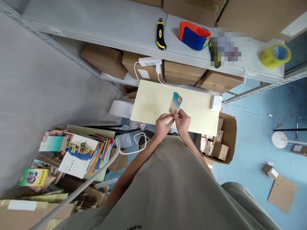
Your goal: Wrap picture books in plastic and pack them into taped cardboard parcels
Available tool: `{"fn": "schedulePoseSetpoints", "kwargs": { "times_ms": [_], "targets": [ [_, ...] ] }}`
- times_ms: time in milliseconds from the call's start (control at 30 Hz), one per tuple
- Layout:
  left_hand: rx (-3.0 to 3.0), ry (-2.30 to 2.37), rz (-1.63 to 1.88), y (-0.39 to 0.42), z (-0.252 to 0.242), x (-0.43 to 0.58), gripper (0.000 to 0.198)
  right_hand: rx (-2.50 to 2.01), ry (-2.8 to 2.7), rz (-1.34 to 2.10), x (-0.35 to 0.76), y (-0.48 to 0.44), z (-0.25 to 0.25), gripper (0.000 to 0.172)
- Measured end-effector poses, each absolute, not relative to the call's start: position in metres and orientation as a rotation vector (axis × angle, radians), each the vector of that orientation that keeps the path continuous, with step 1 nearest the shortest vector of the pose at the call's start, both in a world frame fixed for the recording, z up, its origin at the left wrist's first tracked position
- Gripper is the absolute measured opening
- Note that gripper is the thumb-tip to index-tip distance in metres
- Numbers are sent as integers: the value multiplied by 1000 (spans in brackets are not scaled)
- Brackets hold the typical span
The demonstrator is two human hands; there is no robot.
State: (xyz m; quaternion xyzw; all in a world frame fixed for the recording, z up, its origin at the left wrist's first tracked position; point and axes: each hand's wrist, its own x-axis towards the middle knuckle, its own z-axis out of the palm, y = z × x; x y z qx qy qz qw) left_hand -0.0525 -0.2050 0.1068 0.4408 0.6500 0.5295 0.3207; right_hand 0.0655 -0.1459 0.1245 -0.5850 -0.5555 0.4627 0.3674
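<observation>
Both hands meet over the near edge of a pale yellow table (pixel 148 102). My right hand (pixel 182 120) pinches the lower end of a small blue and pink box (pixel 176 102), which stands tilted above the tabletop. My left hand (pixel 163 124) is closed on a small white piece (pixel 169 120) right beside that box's bottom end; what this piece is cannot be made out. My forearms reach out from a grey shirt.
A small box with white paper (pixel 215 103) lies at the table's right end. The grey shelf (pixel 107 22) holds a yellow-black cutter (pixel 160 34), an orange-blue bundle (pixel 193 35) and a tape roll (pixel 275 55). An open carton (pixel 222 143) of small boxes stands right, stacked books (pixel 81 153) left.
</observation>
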Motion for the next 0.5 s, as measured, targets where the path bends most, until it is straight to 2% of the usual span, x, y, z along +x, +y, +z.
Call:
{"fn": "schedulePoseSetpoints", "kwargs": {
  "times_ms": [100, 200, 400, 500],
  "targets": [
    [904, 1746, 1472, -191, 101, -56, 56, -1463, -1427, 1302, 84, -131, 116, 64],
    [612, 1627, 1399, -182, 93, -64, 70, -1366, -1365, 1471, 94, -120, 107, 69],
    [489, 1593, 1403, -175, 87, -60, 67, -1340, -1301, 1587, 99, -104, 92, 70],
    [450, 1627, 1449, -170, 80, -57, 67, -1360, -1313, 1540, 104, -99, 91, 68]
  ]
}}
